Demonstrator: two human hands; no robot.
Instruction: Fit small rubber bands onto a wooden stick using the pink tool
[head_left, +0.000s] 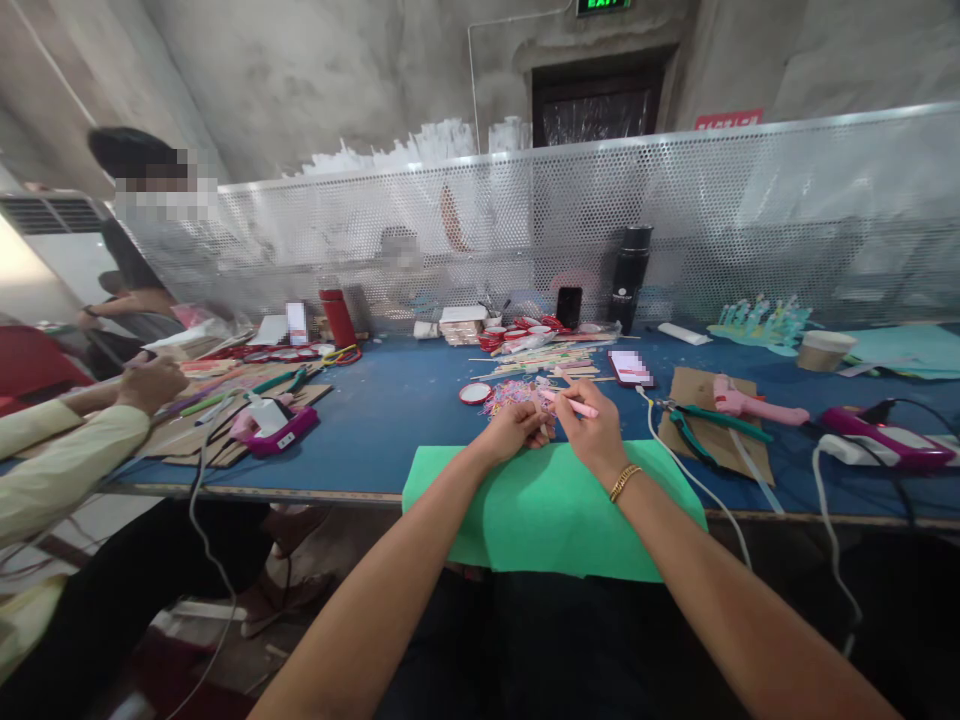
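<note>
My right hand (592,422) grips a pink pen-shaped tool (576,404), its tip pointing left toward my other hand. Close beside it, my left hand (517,430) is closed in a pinch, and whatever lies between its fingers is too small to make out. Just beyond both hands is a pile of thin, multicoloured bits (510,396). A small round white dish with a red rim (475,394) sits left of the pile. Under my wrists a green cloth (547,510) hangs over the table's front edge.
Thin wooden sticks (555,362) lie behind the pile. To the right are a phone (630,368), green-handled pliers (712,440) and a pink glue gun (754,402) on cardboard, with trailing cables. A black bottle (631,275) stands behind. A co-worker's hands (150,382) are at the left.
</note>
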